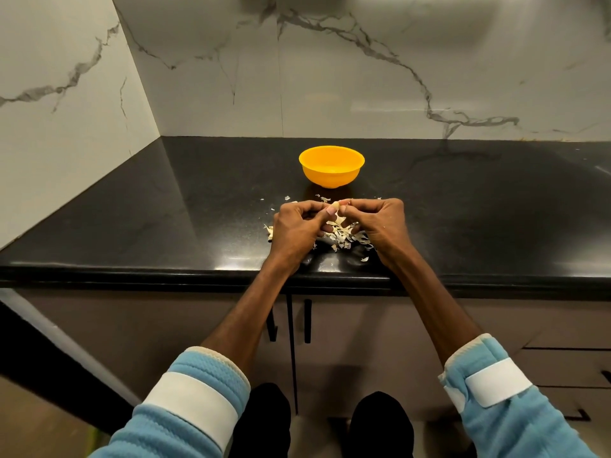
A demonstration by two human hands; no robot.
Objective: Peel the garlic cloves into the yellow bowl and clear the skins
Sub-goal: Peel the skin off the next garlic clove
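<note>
Both hands are close together above the black counter (pixel 165 206). The left hand (pixel 297 226) and the right hand (pixel 380 223) pinch one garlic clove (pixel 335 205) between their fingertips, and the clove is lifted a little over the pile of skins (pixel 344 238). The clove looks almost bare, but it is small in this view, so I cannot say for sure if some skin is left on it. The yellow bowl (pixel 331 166) stands straight behind the hands, further from the person, near but not touching them. Both hands are about equally near to it. The coming move, I think, is a short reach forward to drop the clove in the bowl.
</note>
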